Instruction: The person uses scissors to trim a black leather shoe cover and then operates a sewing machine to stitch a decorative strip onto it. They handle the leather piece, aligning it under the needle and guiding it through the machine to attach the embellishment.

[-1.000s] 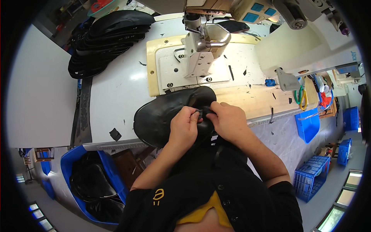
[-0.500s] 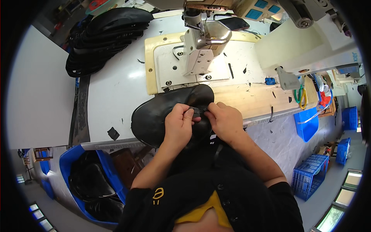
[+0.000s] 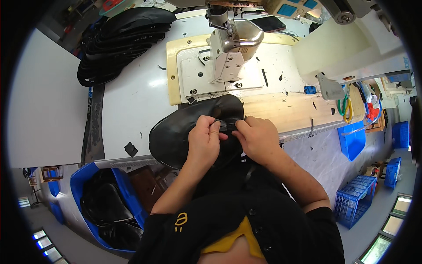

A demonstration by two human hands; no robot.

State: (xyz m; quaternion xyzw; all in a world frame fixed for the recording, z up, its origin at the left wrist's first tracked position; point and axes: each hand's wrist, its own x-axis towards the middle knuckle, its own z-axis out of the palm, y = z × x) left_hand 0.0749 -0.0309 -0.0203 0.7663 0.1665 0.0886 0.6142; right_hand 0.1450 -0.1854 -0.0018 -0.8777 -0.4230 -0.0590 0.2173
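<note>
A glossy black, saddle-shaped cover (image 3: 173,132) lies over the table's front edge, its near part hanging down towards me. Both of my hands are at its right part. My left hand (image 3: 204,140) is closed, thumb and fingers pinching a small dark strip (image 3: 225,126) at the cover. Close by on the right, my right hand (image 3: 259,136) pinches the strip's other end between thumb and fingertips. Whether the strip is joined to the cover I cannot tell. Beyond the cover stands the metal post of a sewing machine (image 3: 228,61), apart from my hands.
Stacked black covers (image 3: 123,44) sit at the back left. A blue bin (image 3: 79,189) with more covers stands lower left. Scissors (image 3: 347,110) with green and yellow handles lie at the right, above a blue tray (image 3: 353,141). Black scraps (image 3: 130,149) dot the table.
My right hand has shifted slightly right, and more of the dark strip shows between my hands. The cover's raised right part looks flatter. The whole view has moved a little.
</note>
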